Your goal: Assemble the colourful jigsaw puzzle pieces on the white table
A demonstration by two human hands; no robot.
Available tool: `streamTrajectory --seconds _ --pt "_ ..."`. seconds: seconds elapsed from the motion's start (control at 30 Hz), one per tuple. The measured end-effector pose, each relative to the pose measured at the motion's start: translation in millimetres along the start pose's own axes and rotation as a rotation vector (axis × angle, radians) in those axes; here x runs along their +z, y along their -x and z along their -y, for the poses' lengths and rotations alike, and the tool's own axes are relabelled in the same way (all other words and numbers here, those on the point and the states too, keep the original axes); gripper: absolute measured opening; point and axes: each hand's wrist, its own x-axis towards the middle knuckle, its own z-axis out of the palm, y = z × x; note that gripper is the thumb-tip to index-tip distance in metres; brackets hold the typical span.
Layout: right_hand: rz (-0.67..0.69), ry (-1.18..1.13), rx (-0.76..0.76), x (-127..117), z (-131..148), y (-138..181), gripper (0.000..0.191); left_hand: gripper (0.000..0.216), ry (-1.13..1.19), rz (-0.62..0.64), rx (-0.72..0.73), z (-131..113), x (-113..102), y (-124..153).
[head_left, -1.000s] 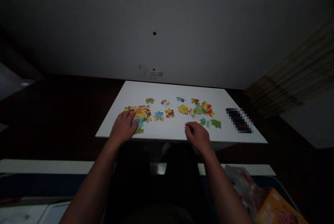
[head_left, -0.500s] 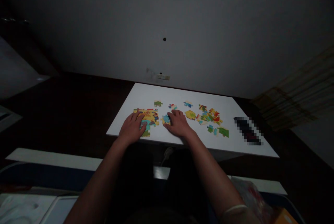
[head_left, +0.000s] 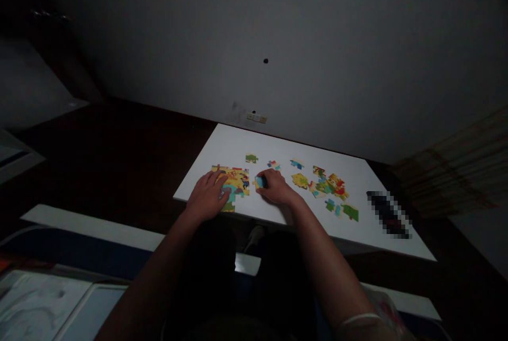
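My left hand [head_left: 208,194] lies with its fingers apart on the joined part of a jigsaw puzzle [head_left: 240,177], covering some of its left side. Just right of that part, my right hand [head_left: 275,186] has thumb and fingers closed round a puzzle piece [head_left: 260,182] with blue and yellow on it. A narrow gap separates this piece from the joined part. Above them are a green puzzle piece [head_left: 251,158] and a small red and blue piece [head_left: 273,164].
Loose pieces lie to the right on the white table [head_left: 381,214]: a blue one [head_left: 297,163], a yellow one [head_left: 300,180], a green one [head_left: 350,212] and an overlapping cluster [head_left: 329,186]. A blurred dark object [head_left: 388,215] rests near the right end. Behind stands a wall with a socket [head_left: 256,117].
My right hand's fingers have drawn together round the blue and yellow piece, and the hand has turned more onto its side. My left hand stays on the joined puzzle. The camera view has shifted.
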Motion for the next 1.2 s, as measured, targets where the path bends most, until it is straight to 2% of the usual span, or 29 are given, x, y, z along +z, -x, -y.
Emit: streamTrajectory --seconds 0.17,0.27,0.5,0.73,0.93,1.07,1.2 --pt "-0.065 -0.116 -0.053 4 1 -11 0.046 0.056 -0.019 0.005 0.001 -1 1 0" --pt "-0.059 -0.124 -0.089 6 1 -20 0.047 0.056 -0.013 0.004 -0.003 -2 1 0" --pt "0.012 0.003 -0.184 3 4 -32 0.044 0.057 -0.005 0.003 -0.009 -2 1 1" --pt "0.065 0.05 -0.185 -3 13 -31 0.043 0.055 -0.003 -0.001 -0.02 -3 0 1" --pt "0.059 0.144 -0.168 -5 18 -30 0.044 0.057 -0.009 0.011 -0.021 -3 2 -2" --pt "0.048 0.209 -0.161 0 24 -19 0.05 0.059 -0.034 0.056 -0.05 -6 3 -8" --pt "-0.026 0.21 -0.112 7 26 1 0.055 0.062 -0.046 0.133 -0.047 -7 4 -19"
